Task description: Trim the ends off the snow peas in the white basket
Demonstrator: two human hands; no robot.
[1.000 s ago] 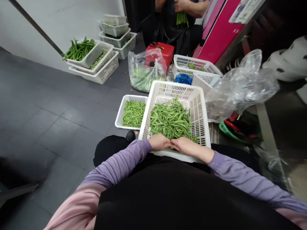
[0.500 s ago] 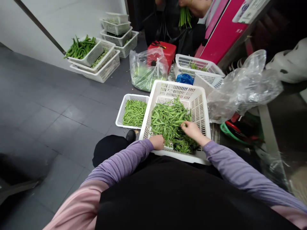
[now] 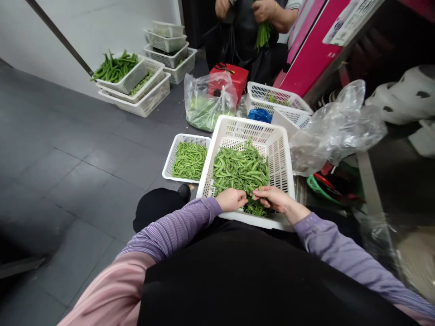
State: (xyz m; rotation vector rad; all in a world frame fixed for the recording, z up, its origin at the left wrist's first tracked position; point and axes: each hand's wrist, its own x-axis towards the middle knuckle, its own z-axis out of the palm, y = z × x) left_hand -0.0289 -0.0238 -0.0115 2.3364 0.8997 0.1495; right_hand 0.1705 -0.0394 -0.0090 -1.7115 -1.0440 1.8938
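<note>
A large white basket (image 3: 281, 156) in front of me holds a heap of green pea pods (image 3: 239, 170). At its near end lies a darker pile of stringy green trimmings (image 3: 255, 209). Over that pile my two hands nearly meet. My right hand (image 3: 276, 199) pinches a pea pod between thumb and fingers. The fingers of my left hand (image 3: 232, 199) are closed, and what they hold, if anything, is too small to make out. To the left, a smaller white basket (image 3: 169, 159) contains more pea pods (image 3: 189, 160).
Beyond the large basket stand a clear bag of greens (image 3: 207, 106), a red container (image 3: 239, 79) and another white basket (image 3: 278, 97). Crumpled plastic (image 3: 333, 131) lies right. Stacked baskets (image 3: 146, 102) with green peppers (image 3: 114, 65) are back left. Another person's hands (image 3: 265, 10) hold green stalks.
My right hand has come down and nearer to me, over the trimmings. My left hand has moved right to meet it. The other person's hands show more fully.
</note>
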